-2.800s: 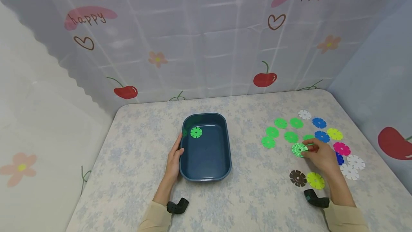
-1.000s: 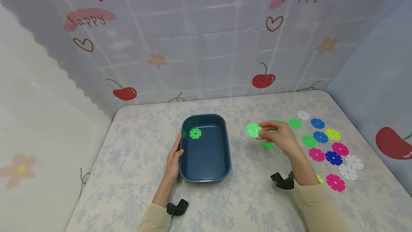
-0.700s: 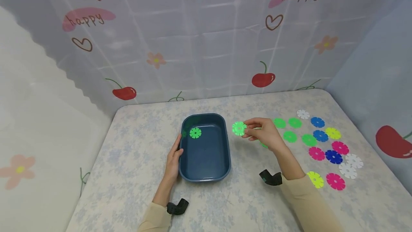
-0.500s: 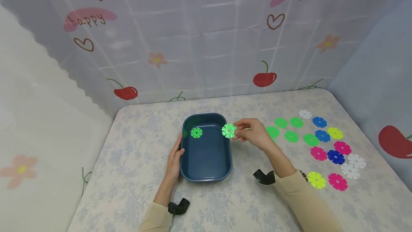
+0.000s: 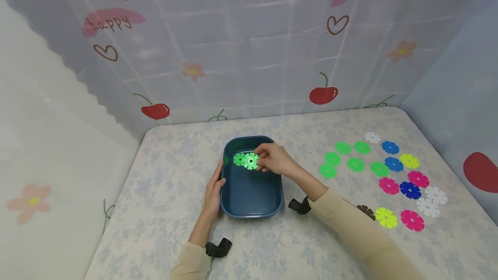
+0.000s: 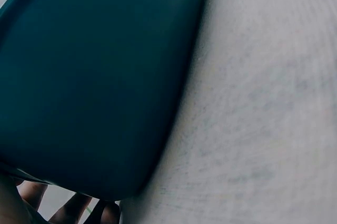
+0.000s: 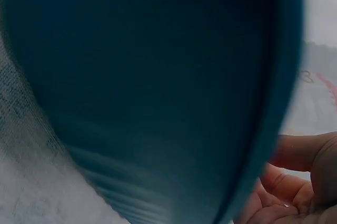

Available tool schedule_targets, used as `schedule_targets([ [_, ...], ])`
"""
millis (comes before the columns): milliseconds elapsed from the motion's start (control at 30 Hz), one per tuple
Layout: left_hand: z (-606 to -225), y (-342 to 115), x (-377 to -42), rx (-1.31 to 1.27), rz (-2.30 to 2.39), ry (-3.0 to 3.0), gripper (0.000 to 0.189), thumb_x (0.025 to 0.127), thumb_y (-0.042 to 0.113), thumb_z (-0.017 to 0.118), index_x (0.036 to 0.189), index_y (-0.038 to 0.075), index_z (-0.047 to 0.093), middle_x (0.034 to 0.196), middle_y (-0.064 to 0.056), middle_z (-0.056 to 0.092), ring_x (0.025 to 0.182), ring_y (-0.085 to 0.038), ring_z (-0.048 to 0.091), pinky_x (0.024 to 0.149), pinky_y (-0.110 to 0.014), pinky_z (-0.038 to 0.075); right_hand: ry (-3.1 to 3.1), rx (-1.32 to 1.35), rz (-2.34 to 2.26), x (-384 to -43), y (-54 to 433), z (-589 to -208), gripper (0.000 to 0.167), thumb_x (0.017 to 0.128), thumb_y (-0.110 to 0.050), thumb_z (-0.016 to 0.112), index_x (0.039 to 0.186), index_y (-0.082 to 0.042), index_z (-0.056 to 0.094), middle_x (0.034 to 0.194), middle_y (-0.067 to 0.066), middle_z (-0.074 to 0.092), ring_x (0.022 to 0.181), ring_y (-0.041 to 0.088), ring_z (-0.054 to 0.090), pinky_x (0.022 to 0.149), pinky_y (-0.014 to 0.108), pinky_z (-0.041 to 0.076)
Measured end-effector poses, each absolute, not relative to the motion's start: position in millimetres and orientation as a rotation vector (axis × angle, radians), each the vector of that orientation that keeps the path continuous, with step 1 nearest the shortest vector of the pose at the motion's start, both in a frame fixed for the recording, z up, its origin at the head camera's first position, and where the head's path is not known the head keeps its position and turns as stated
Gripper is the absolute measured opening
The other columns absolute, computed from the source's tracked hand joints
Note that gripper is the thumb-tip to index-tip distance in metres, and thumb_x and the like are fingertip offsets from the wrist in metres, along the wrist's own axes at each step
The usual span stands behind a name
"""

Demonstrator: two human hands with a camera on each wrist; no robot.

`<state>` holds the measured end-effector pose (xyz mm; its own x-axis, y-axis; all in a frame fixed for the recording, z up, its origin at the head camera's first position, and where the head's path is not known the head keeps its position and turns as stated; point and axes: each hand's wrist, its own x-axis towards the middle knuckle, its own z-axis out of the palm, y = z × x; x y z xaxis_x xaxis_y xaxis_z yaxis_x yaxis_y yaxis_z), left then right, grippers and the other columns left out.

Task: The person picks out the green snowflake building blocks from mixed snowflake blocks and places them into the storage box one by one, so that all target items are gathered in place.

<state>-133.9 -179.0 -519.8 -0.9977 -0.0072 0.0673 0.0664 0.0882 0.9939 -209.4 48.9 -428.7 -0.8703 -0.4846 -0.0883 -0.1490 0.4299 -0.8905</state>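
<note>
A dark blue rectangular tray (image 5: 252, 202) stands on the table. My left hand (image 5: 212, 193) holds the tray's left side, its thumb at the rim and its fingers along the outer wall. Over the tray's far half, my right hand (image 5: 274, 159) pinches a pale green notched plastic disc (image 5: 251, 161) between thumb and fingers. Another green disc (image 5: 238, 159) lies in the tray, partly covered by the held one. In the right wrist view, the tray wall (image 7: 147, 87) hides the held disc; only part of the right hand (image 7: 289, 187) shows there.
Several green discs (image 5: 355, 164) lie flat right of the tray. Beyond them lie blue (image 5: 390, 147), yellow (image 5: 410, 160), pink (image 5: 418, 179) and white (image 5: 435, 195) ones. A brown disc (image 5: 366, 212) is partly behind the right sleeve. A patterned curtain (image 5: 264, 55) rises behind the table (image 5: 171, 163).
My right hand has picked up the green disc from the group on the right and carried it left, over the tray. The left hand and the tray have stayed in place.
</note>
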Motion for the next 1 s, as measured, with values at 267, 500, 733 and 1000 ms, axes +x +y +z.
schedule_targets([
  [267, -518, -177, -132, -0.079, -2.108, -2.272, 0.054, 0.103, 0.009, 0.033, 0.157, 0.019, 0.026, 0.164, -0.004, 0.018, 0.152, -0.026, 0.009, 0.121, -0.054, 0.008, 2.324, -0.575, -1.314, -217, 28, -444, 0.029, 0.093, 0.002, 0.057, 0.121, 0.005, 0.061, 0.080, 0.012, 0.066, 0.077, 0.031, 0.071, 0.068, 0.038, 0.058],
  [500, -518, -179, -132, -0.076, -2.108, -2.271, 0.055, 0.103, 0.009, 0.033, 0.156, 0.020, 0.027, 0.164, -0.003, 0.018, 0.152, -0.023, 0.009, 0.122, -0.051, 0.008, 2.275, -0.475, -1.325, -219, 15, -459, 0.029, 0.091, 0.003, 0.057, 0.120, 0.005, 0.061, 0.076, 0.013, 0.064, 0.072, 0.027, 0.072, 0.064, 0.033, 0.057],
  [733, -520, -180, -134, -0.064, -2.129, -2.281, 0.055, 0.104, 0.007, 0.033, 0.157, 0.019, 0.023, 0.165, -0.004, 0.015, 0.152, -0.024, 0.008, 0.122, -0.052, 0.008, 2.257, -0.398, -1.316, -219, 9, -468, 0.028, 0.091, 0.003, 0.058, 0.118, 0.005, 0.061, 0.077, 0.013, 0.066, 0.070, 0.021, 0.072, 0.063, 0.030, 0.057],
  [1000, -520, -180, -133, -0.045, -2.110, -2.288, 0.055, 0.104, 0.008, 0.033, 0.157, 0.020, 0.025, 0.164, -0.001, 0.018, 0.152, -0.022, 0.010, 0.122, -0.050, 0.010, 2.251, -0.388, -1.301, -220, 7, -471, 0.026, 0.090, 0.003, 0.060, 0.116, 0.005, 0.062, 0.078, 0.013, 0.067, 0.069, 0.022, 0.072, 0.063, 0.030, 0.057],
])
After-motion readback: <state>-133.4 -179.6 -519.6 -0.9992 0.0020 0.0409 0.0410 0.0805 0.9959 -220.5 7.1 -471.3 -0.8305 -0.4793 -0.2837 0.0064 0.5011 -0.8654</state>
